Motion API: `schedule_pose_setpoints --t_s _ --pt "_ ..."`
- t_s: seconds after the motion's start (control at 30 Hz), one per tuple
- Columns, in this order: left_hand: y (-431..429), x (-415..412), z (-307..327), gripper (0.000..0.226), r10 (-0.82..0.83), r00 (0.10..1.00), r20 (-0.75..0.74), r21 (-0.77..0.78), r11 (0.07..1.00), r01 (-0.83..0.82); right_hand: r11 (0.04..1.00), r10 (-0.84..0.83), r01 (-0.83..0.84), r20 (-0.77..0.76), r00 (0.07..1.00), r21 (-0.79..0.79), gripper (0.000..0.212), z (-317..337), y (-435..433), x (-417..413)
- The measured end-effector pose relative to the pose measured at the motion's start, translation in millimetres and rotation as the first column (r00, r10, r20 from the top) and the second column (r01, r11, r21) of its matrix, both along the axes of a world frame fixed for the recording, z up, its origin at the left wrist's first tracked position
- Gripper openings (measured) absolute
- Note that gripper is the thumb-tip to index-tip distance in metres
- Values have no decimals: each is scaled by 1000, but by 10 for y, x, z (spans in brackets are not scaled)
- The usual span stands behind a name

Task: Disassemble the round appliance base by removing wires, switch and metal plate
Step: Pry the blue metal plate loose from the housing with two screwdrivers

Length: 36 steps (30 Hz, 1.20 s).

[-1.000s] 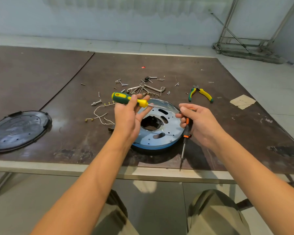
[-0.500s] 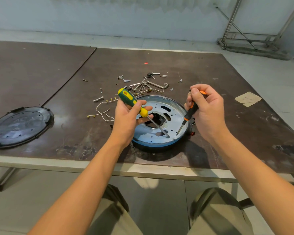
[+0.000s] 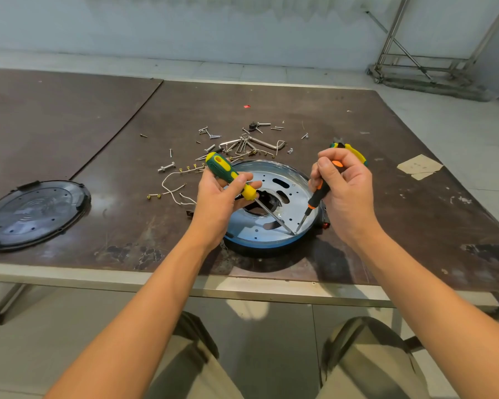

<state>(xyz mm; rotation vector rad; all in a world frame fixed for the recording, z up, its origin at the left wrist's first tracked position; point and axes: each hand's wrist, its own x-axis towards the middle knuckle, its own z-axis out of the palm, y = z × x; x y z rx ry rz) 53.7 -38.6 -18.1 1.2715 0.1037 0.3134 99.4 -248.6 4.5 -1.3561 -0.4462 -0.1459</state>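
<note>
The round appliance base [image 3: 260, 243] lies near the table's front edge, its shiny metal plate [image 3: 288, 180] facing up. A small red switch [image 3: 325, 225] shows at its right rim. My left hand [image 3: 218, 201] grips a green-and-yellow screwdriver [image 3: 229, 175]; its shaft slants down to the plate's front right part. My right hand [image 3: 344, 190] pinches a black-and-orange screwdriver [image 3: 317, 197], tip down beside the other tip near the plate's rim. White wires [image 3: 172, 191] with brass terminals lie loose on the table to the left of the base.
A black round cover [image 3: 32, 214] lies at the far left. Several loose screws, hex keys and clips [image 3: 248, 144] are scattered behind the base. Yellow-green pliers [image 3: 353, 152] lie behind my right hand. A paper scrap [image 3: 418, 167] lies at right.
Both hands turned their screwdrivers tip down onto the plate. The right hand swung its screwdriver from hanging over the front edge up to the plate's front right rim, where the tips met.
</note>
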Motion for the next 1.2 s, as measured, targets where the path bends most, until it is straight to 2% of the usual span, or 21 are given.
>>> schedule_pose_setpoints --t_s 0.27,0.47,0.6,0.7,0.77,0.97,1.1,1.2 --pt "29 29 -65 27 33 999 -5 28 999 -33 1000 -3 3 0 1000 -15 8 -36 -7 -11" --pt "36 38 -109 21 109 994 8 137 985 -109 999 16 -15 26 1000 -38 8 -45 8 -54" --pt "30 23 -105 32 134 991 29 184 973 -137 992 58 -51 59 997 -113 5 -26 52 -102" --pt "6 -8 -109 72 167 985 46 173 970 -173 981 110 -105 26 994 -165 3 0 62 -122" --pt "-3 -16 -117 86 184 980 70 197 961 -194 976 119 -117 0 993 -182 6 23 45 -134" --pt "-2 -8 -109 78 214 975 65 275 935 -223 962 42 -14 97 994 -274 11 94 -25 -155" --pt "-5 2 -114 76 236 970 53 294 925 -241 937 60 -12 126 990 -350 18 131 -61 -167" --pt "-12 5 -120 75 230 972 51 295 926 -235 949 38 6 134 990 -315 30 142 -32 -206"
